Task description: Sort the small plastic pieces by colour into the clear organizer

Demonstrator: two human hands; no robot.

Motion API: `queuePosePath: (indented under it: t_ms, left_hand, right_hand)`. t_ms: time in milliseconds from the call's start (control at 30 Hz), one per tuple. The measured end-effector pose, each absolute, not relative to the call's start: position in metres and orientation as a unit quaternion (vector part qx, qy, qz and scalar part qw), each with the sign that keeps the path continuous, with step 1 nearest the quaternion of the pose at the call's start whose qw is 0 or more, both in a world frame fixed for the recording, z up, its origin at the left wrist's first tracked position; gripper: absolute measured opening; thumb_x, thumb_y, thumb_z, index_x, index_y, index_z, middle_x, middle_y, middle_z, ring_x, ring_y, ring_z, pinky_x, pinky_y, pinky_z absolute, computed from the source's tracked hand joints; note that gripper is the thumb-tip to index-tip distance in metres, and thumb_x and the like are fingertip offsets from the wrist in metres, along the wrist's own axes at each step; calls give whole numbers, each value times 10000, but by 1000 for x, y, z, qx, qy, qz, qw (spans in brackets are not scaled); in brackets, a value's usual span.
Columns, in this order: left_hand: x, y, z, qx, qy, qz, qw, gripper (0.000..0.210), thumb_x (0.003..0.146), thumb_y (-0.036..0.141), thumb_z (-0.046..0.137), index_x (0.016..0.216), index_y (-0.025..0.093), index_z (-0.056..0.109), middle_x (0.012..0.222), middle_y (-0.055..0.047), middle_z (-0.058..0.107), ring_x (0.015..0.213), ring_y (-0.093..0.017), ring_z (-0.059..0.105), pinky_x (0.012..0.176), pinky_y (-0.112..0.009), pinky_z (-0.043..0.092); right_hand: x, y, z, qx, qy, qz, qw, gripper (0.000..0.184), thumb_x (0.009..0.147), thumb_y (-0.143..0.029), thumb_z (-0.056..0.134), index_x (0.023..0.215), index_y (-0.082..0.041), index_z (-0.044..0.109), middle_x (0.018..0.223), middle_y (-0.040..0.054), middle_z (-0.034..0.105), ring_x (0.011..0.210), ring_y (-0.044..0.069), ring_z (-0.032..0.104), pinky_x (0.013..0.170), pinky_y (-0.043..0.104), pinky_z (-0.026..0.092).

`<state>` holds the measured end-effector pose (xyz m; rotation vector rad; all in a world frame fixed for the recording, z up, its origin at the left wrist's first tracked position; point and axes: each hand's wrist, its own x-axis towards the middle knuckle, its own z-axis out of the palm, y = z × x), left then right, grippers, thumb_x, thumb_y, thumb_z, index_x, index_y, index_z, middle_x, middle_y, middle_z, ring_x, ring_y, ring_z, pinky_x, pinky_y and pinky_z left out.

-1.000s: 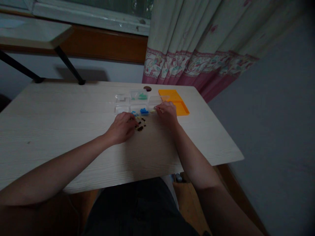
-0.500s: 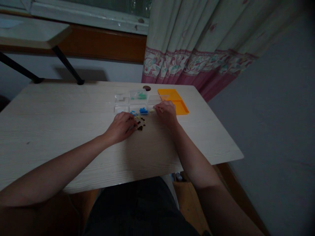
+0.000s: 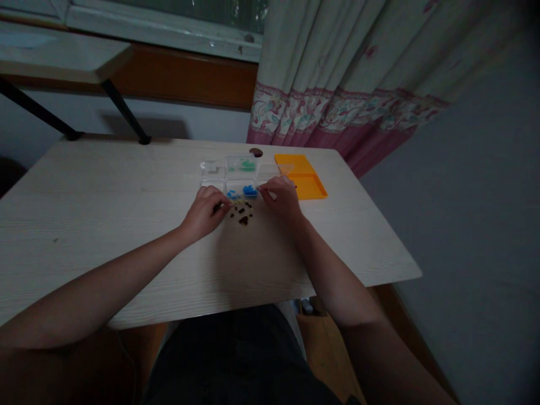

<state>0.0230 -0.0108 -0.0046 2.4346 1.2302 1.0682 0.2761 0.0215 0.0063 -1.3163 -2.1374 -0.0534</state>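
Note:
Small dark brown and pale yellow pieces (image 3: 243,220) lie loose on the table, just in front of a clear compartment box (image 3: 214,169). Blue pieces (image 3: 250,190) fill part of one front compartment, and green pieces (image 3: 248,165) sit in the one behind it. My left hand (image 3: 206,209) is at the left of the loose pile, thumb and fingertips pinched together; what is between them is too small to name. My right hand (image 3: 282,194) hovers by the box's front right corner, its fingers also pinched, contents hidden.
An orange two-part tray (image 3: 311,185) lies to the right of the box, partly behind my right hand. A round brown object (image 3: 255,152) is at the table's back edge. A raised shelf on black legs (image 3: 126,112) stands at the back left.
My left hand has moved up and away from the dark pieces, towards the box's front edge. My right hand has shifted slightly left and down. The view has turned a little.

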Motion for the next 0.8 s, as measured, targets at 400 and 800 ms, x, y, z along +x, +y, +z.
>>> queuePosePath:
  t_ms: [400,800]
  left_hand:
    - [21,-6,-10,799,420,404,146,180,918,307,515,802,192,589,832,-34,569,887,-197,519,847,-368,408]
    - [22,-7,-7,810,414,388,149,212,930,306,498,776,190,587,817,-36,563,864,-187,522,827,-357,424]
  right_hand:
    - [230,-13,10,-401,-875,-20,271,274,909,-462,567,1069,-294,713,957,36,687,957,200,521,849,354,323]
    - [226,-16,10,-419,-869,-14,263,306,969,-424,462,997,-293,737,935,28,703,937,187,527,857,351,325]
